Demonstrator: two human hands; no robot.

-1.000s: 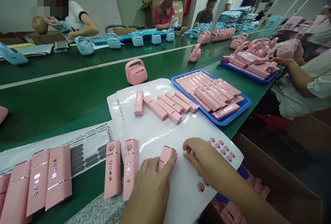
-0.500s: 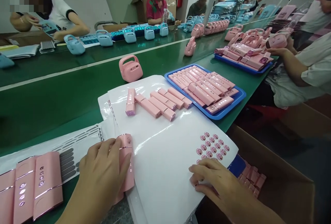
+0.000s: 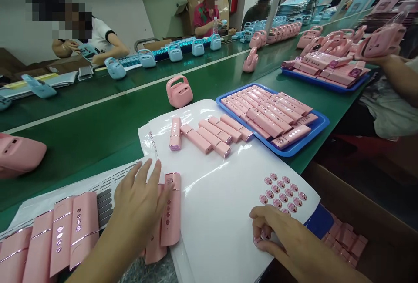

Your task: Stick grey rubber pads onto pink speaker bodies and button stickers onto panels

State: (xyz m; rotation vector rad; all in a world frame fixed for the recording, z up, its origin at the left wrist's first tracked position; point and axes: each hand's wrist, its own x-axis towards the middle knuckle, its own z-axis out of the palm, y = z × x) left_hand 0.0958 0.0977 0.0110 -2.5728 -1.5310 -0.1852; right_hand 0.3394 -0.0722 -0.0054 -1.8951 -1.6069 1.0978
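My left hand (image 3: pixel 139 200) is open, its fingers spread above the left edge of a pink slim device (image 3: pixel 172 222) with a metallic band and a column of small shiny marks. Another pink device (image 3: pixel 156 246) lies partly beneath that hand. On the right, my right hand (image 3: pixel 287 239) rests at the lower part of a white sheet (image 3: pixel 215 204) bearing rows of round pink stickers (image 3: pixel 282 191). Its thumb and fingers are pinched together around a small round sticker (image 3: pixel 266 232), which the fingers partly cover.
Several pink devices (image 3: pixel 205 139) lie on the sheet, beside a blue tray (image 3: pixel 321 127) stacked with more. Others line the left (image 3: pixel 80 230). A pink handled case (image 3: pixel 179 92) stands on the green belt (image 3: pixel 137 96). A box (image 3: pixel 369 204) is lower right. Co-workers sit across and at right.
My left hand has let go of the pink device and spread its fingers. My right thumb and fingers have closed together at the stickers. The view has shifted left, and a pink case appears there.
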